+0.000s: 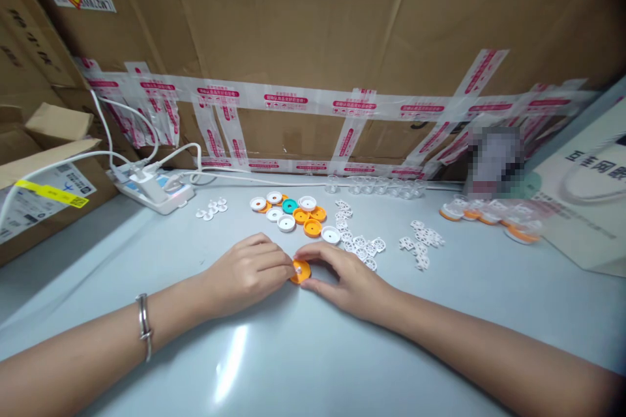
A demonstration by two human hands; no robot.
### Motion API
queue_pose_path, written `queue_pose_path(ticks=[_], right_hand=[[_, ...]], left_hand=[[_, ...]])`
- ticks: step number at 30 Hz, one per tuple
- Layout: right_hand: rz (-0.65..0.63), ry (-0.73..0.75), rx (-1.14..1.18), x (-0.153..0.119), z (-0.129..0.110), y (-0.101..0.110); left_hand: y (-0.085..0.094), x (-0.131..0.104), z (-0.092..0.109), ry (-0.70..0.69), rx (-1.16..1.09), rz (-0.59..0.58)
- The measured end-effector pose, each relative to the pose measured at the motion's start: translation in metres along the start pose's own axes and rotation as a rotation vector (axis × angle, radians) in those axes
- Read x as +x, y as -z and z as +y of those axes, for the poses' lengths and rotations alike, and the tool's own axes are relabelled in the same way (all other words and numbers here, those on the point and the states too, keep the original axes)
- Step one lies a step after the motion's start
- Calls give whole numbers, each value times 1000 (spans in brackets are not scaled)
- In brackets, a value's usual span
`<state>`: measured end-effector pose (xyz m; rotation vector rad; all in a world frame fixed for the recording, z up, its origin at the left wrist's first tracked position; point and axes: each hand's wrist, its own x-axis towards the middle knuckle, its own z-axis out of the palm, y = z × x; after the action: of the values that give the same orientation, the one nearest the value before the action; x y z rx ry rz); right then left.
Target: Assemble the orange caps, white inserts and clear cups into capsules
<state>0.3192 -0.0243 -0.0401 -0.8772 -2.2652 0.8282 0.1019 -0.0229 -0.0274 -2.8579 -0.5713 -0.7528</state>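
Note:
Between my two hands, low over the table, is a round orange plastic cap [302, 272] with a small whitish piece at its middle. My right hand [349, 277] grips its right side between thumb and fingers. From the left, the bent fingers of my left hand [257, 267] meet its left edge and the whitish piece; the fingertips partly hide it. Just beyond the hands lies a group of similar round caps: white ones [286, 223], orange ones [312, 228] and a teal one [290, 206]. White spoked wheels [360, 253] lie close behind my right hand.
Small white parts [213, 208] lie at left, near a power strip [156, 192] with cables. Other white pieces [420, 244] are to the right. Clear domes [386, 187] line the back against a large taped carton [293, 26]. Orange-based domed pieces [522, 232] sit far right beside a printed box [587, 195].

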Motion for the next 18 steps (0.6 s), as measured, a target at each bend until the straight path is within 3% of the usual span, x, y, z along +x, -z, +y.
queue_pose_path(ticks=[10,18], right_hand=[[-11,-9,13,-1,0,1],[-19,-12,30,0,0,1]], left_hand=[[10,0,-3,97,-106,-4],[14,-2,-2,107,-125,-149]])
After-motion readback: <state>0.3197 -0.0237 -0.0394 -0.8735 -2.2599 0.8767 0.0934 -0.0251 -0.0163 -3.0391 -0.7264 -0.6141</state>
